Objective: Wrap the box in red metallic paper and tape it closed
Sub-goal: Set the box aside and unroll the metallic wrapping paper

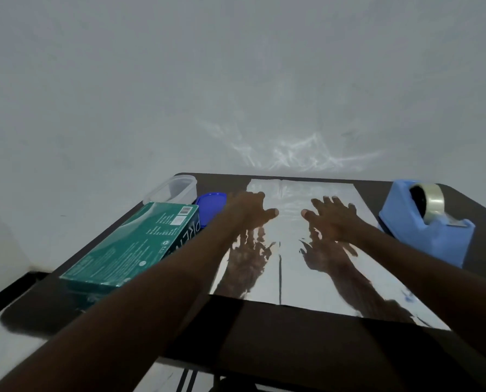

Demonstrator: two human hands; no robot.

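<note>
Dark table (pixel 292 335) holds silver-faced paper (pixel 306 278) against a pale wall (pixel 179 80).

Box (pixel 134 247) left of paper (pixel 298 267) on table (pixel 264 335), tape dispenser (pixel 431 224) right

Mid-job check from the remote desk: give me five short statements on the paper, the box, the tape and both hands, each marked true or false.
1. The shiny silver-faced sheet of wrapping paper lies spread flat on the dark table. True.
2. The green rectangular cardboard box sits on the sheet. False: it lies on the table left of the sheet.
3. The blue plastic tape dispenser with its clear roll stands right of the sheet. True.
4. The right hand grips the dispenser. False: its fingers are spread over the sheet.
5. The left hand holds the box. False: it is spread over the sheet, holding nothing.
</note>
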